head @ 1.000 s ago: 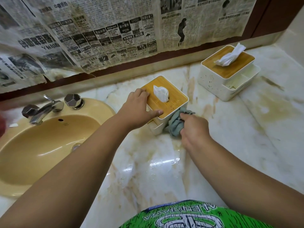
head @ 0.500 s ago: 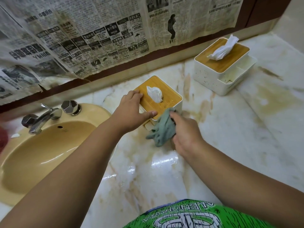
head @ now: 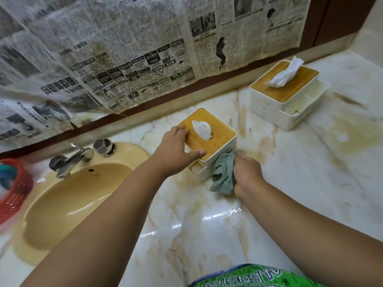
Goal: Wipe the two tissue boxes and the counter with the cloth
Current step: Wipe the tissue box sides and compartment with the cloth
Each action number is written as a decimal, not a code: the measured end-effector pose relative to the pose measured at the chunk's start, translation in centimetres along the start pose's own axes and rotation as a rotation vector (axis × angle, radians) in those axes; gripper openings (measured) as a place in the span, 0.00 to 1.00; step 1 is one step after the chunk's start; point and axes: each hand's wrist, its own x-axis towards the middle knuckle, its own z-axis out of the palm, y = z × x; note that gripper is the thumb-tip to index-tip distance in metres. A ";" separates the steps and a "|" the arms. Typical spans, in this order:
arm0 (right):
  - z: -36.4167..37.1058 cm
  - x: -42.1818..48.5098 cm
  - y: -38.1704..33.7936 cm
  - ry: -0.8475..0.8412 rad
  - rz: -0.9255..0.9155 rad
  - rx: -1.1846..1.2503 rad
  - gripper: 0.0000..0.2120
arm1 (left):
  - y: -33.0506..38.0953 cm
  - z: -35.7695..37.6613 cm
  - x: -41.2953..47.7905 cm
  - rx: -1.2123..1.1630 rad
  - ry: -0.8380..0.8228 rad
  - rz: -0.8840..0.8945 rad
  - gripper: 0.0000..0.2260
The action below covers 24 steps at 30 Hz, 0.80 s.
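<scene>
- A green printed shirt (head: 259, 276) fills the bottom edge, nearest the camera.
- The counter (head: 207, 235) is glossy pale marble veined in rust and tan. It is wet in front of the person, with streaks of water catching the light.
- The right hand (head: 247, 175) is closed in a fist around a bunched grey-green cloth (head: 223, 172). The limp, creased cloth is pressed against the near box's right front face, and its lower end hangs down to the counter.
- The left hand (head: 176, 150) grips the near box (head: 215, 146) at its left corner, with curled fingers on the lid and the thumb laid along the lid's front edge.
- That box is a white, round-cornered plastic block under a flat, pale wooden lid, standing on the counter just right of the sink. A crumpled white tissue (head: 202, 129) rises from the lid's slot.
- The sink (head: 68, 204) is a smooth, oval, mustard-yellow basin set into the counter. A chrome tap (head: 70, 160) with faceted knobs stands at its back rim.
- A red mesh basket (head: 14, 191) sits blurred at the far left.
- The far box (head: 284, 96) stands well apart near the back right. It is white and speckled, with a wooden lid and open side trays. A second tissue (head: 286, 74) lies loosely across the lid.
- Yellowed newspaper (head: 124, 48) hangs across the back wall above a dark brown trim (head: 186, 95).
</scene>
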 end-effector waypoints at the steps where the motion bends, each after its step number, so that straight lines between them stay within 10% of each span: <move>1: 0.2 -0.4 0.3 -0.020 0.041 0.002 0.07 | 0.0 -0.1 0.1 0.001 -0.001 -0.003 0.41; 24: 1.5 -2.6 -0.5 0.141 -0.086 -0.221 0.14 | 1.0 -1.1 0.6 0.062 -0.088 -0.057 0.39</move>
